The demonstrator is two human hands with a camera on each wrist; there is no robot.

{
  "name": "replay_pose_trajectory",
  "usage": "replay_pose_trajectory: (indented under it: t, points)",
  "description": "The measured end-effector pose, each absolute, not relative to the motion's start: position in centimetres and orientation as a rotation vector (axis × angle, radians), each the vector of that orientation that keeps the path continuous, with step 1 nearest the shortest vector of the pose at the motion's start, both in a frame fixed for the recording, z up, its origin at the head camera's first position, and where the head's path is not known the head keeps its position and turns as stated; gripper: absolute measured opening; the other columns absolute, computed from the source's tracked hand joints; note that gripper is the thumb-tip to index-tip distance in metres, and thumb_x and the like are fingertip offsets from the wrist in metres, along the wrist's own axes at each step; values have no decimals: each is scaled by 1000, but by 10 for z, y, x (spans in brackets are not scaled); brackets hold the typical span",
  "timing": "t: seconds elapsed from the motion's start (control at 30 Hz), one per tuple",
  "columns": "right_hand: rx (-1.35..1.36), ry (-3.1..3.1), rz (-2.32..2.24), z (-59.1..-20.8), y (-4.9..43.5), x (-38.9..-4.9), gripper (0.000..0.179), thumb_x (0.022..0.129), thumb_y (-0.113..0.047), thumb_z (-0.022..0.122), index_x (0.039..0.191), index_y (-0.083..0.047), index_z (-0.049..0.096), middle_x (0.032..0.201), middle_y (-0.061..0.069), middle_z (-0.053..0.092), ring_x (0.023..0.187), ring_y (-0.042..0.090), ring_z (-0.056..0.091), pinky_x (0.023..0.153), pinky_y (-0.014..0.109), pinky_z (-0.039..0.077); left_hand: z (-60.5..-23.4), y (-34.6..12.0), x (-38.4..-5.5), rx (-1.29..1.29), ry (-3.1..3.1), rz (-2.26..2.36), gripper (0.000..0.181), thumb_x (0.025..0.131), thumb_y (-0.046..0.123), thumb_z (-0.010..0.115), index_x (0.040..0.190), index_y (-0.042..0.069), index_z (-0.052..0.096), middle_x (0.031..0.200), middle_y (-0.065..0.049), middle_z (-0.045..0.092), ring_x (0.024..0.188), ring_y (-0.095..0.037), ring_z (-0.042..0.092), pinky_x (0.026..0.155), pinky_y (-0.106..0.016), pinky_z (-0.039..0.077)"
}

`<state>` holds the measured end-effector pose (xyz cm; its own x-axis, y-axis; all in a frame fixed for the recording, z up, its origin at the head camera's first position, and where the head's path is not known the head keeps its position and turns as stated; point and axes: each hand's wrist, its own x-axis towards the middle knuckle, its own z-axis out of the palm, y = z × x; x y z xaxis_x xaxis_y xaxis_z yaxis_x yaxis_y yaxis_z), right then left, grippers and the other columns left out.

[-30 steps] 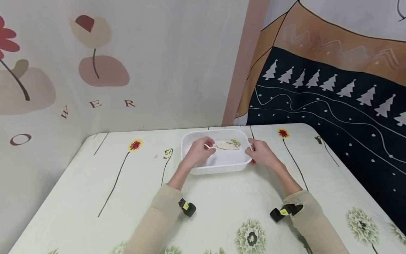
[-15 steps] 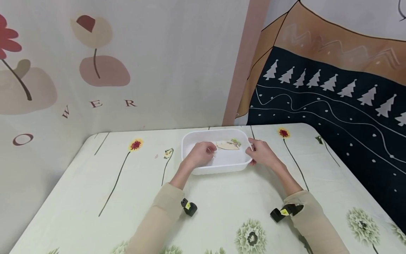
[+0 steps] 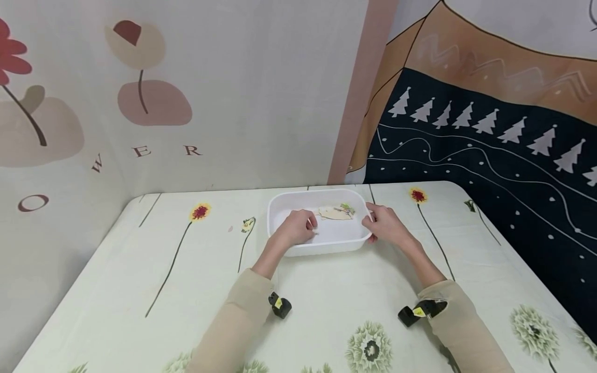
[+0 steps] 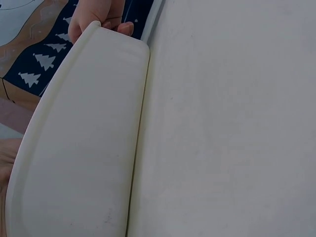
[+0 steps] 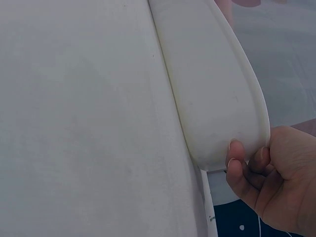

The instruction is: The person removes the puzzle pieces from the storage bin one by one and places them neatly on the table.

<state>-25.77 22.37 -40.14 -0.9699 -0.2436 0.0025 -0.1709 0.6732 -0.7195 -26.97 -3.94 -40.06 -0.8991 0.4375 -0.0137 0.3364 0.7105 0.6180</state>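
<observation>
Touching the curled right fingers, the white tray.

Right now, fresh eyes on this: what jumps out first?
Probably the white tray near the far edge of the flower-print tablecloth, the right hand gripping its right end and the left hand reaching inside. Next, the flat beige shape in it, green at its right end. Then the dark blue backdrop with white trees, beyond the table to the right.
</observation>
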Motion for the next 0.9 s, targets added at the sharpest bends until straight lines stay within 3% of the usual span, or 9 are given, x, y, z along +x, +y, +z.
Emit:
replay_pose_trajectory:
  t: [0.17,0.37,0.57,0.73,0.9]
  points:
    - [-330,2783,-1183,-402,224,-257,55,95,-2,47,147,14,37,63,7,62,48,20,63,46,27,50,-401,-38,-270,647,2780,905,3,90,2,70,90,3,73,79,-3,67,73,-15,57,73,-30,49]
    - [-307,2778,-1174,-402,223,-259,57,96,-4,47,148,14,35,65,8,62,49,19,63,47,27,50,-400,-37,-269,638,2778,923,9,96,15,70,94,8,75,73,1,63,67,-13,54,64,-27,43]
    - [-310,2779,-1175,-401,222,-258,57,95,-5,47,148,14,36,65,8,62,49,19,63,47,27,50,-400,-38,-268,633,2739,1093,9,97,12,69,97,5,76,67,-1,64,60,-11,57,64,-25,46]
    - [-307,2782,-1169,-400,223,-257,57,95,-5,47,148,14,35,66,8,62,49,19,62,48,27,50,-400,-39,-269,655,2724,1183,13,95,9,70,101,2,78,79,-4,73,66,-10,61,72,-25,50]
    - [-313,2783,-1162,-400,223,-256,57,96,-4,47,148,15,34,67,8,62,49,19,62,48,27,50,-397,-39,-267,639,2714,1245,17,97,8,68,108,-2,77,89,-10,75,71,-11,61,68,-22,46]
